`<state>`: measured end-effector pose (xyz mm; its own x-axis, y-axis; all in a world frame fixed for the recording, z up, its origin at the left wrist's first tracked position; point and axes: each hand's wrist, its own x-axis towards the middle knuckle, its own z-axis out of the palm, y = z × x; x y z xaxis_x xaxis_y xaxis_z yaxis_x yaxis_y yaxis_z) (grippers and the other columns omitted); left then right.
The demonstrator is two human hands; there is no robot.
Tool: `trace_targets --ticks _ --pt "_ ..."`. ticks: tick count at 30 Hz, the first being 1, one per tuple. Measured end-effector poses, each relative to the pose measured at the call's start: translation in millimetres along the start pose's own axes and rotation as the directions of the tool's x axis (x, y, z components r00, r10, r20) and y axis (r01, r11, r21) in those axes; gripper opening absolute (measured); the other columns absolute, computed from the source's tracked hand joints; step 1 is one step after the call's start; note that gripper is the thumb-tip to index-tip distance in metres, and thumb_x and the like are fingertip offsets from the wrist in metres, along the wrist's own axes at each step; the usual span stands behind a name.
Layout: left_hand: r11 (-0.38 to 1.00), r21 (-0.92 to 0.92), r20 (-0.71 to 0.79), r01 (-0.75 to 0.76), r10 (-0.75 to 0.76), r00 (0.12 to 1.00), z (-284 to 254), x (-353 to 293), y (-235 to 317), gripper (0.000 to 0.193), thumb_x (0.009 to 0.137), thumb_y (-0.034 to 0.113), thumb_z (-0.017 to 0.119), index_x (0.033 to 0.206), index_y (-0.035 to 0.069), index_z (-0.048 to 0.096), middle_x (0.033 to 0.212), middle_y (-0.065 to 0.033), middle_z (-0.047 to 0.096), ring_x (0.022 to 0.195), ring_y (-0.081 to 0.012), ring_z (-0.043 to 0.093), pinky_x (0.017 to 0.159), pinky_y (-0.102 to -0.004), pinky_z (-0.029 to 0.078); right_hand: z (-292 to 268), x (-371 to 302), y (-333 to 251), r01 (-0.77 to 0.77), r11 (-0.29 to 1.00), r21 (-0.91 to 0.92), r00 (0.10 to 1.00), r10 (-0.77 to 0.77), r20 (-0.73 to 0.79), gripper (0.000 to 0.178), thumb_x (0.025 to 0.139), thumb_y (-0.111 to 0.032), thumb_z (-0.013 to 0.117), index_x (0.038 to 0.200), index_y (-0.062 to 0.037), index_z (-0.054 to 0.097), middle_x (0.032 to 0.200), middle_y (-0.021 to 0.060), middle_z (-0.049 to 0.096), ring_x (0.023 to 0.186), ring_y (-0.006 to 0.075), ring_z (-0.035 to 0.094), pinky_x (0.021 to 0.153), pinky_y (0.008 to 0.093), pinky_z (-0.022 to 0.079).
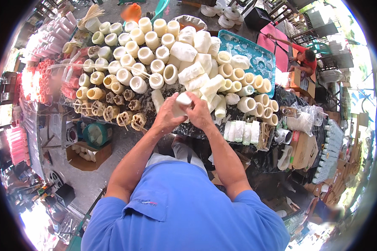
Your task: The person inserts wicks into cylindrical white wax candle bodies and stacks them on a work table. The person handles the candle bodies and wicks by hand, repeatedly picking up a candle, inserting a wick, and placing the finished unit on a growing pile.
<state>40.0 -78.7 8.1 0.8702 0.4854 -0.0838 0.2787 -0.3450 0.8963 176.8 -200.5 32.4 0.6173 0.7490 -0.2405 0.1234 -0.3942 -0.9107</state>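
Both my hands hold a smooth white wax-like piece (pixel 183 99) over the near edge of the worktable. My left hand (pixel 168 115) grips its left side and my right hand (pixel 200 113) its right side, fingers bent around it. The fingers cover part of the piece, so its full shape is hidden. Just beyond my hands lies a pile of cream wrapped cylinders (pixel 191 72). One pale cylinder (pixel 157 99) lies beside my left hand. To the left stand rows of hollow cream wax cups (pixel 146 55); to the right, more hollow cups (pixel 246 104) lie on their sides.
A teal tray (pixel 264 54) with white scraps sits at the far right of the table. Pink cylinders (pixel 50 39) are stacked at left. A cardboard box (pixel 89 161) and green basin (pixel 97 134) are below left. A person in red (pixel 308 58) sits far right.
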Motion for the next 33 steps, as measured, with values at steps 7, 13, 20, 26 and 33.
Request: trace_targets --ticks 7,13,20,26,33 --pt "0.917 0.384 0.184 0.106 -0.188 0.965 6 -43 -42 0.07 0.086 0.016 0.074 0.151 0.004 0.05 0.129 -0.0234 0.06 0.12 -0.0417 0.063 0.104 -0.0496 0.052 -37 148 -10 0.029 0.895 -0.446 0.947 -0.167 -0.273 0.076 0.092 -0.052 0.079 0.142 0.0028 0.061 0.111 0.0206 0.076 0.104 0.0342 0.074 0.097 0.0458 0.056" --pt "0.842 0.54 0.184 0.003 -0.122 0.975 37 -45 -76 0.066 0.088 0.004 0.06 0.153 0.007 0.047 0.12 -0.0257 0.062 0.098 -0.0451 0.071 0.085 -0.052 0.059 -32 188 4 -0.06 0.8 -0.597 0.957 -0.124 -0.262 0.076 0.093 -0.049 0.077 0.146 0.0005 0.056 0.147 0.0279 0.056 0.141 0.0428 0.051 0.118 0.0488 0.042" --pt "0.887 0.454 0.124 -0.087 0.034 0.992 31 -37 -88 0.049 0.094 0.005 0.058 0.143 -0.001 0.059 0.101 -0.024 0.07 0.089 -0.0413 0.073 0.077 -0.0517 0.058 5 19 30 0.094 0.934 -0.345 0.994 -0.11 -0.027 0.03 0.095 -0.022 0.075 0.109 0.0046 0.072 0.098 0.0185 0.073 0.077 0.0311 0.07 0.075 0.0437 0.056" --pt "0.984 0.168 0.009 0.062 -0.065 0.998 4 -50 -62 0.031 0.101 0.013 0.065 0.124 -0.007 0.073 0.097 -0.0273 0.075 0.085 -0.0402 0.074 0.079 -0.0427 0.058 65 -63 66 -0.223 0.94 0.258 0.973 0.232 -0.005 0.056 0.094 -0.03 0.083 0.136 0.0043 0.067 0.124 0.0182 0.073 0.088 0.0189 0.076 0.081 0.0314 0.06" --pt "0.86 -0.216 0.086 0.463 -0.456 0.886 16 -51 -63 0.03 0.106 0.023 0.068 0.119 -0.002 0.078 0.074 -0.0046 0.071 0.057 -0.0086 0.062 0.053 -0.0283 0.05 85 -63 73 -0.275 0.916 0.291 0.939 0.321 -0.123 0.031 0.099 -0.011 0.077 0.124 0.0069 0.074 0.111 0.0126 0.072 0.088 0.0155 0.076 0.07 0.0281 0.064"
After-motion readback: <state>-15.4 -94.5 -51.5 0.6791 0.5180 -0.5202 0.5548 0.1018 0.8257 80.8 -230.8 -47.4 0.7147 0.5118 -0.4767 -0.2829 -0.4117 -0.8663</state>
